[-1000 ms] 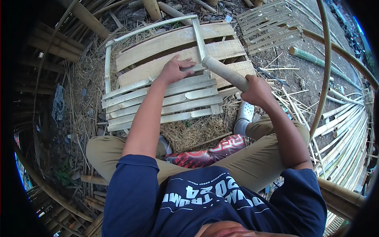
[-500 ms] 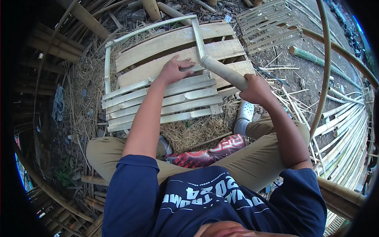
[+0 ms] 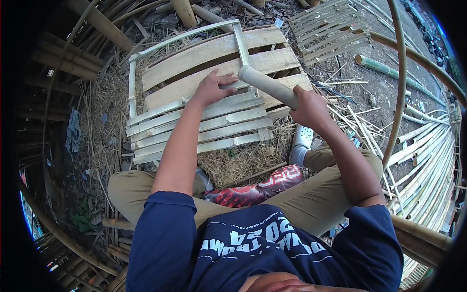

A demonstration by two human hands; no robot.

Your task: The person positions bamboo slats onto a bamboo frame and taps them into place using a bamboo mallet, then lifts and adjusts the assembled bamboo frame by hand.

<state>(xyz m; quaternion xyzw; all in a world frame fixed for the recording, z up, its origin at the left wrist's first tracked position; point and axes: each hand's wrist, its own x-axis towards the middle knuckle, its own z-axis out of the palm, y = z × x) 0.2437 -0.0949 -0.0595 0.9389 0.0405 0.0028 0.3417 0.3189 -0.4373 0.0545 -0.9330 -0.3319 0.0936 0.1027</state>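
My right hand is wrapped round one end of a thick bamboo piece. Its other end is over the right side strip of a bamboo frame, close to my left hand; whether they touch is unclear. Spread fingers and thumb show on my left hand, which rests on the uppermost of several bamboo slats. These slats lie across the near part of the frame. Beneath is a platform of pale wooden boards.
A slatted bamboo panel lies at the upper right, near a green bamboo pole. Many split bamboo strips fan out at the right. A curved pole rises there. A red printed cloth lies between my legs.
My right hand and the bamboo piece have shifted slightly left and up over the frame. My left hand stays on the slats.
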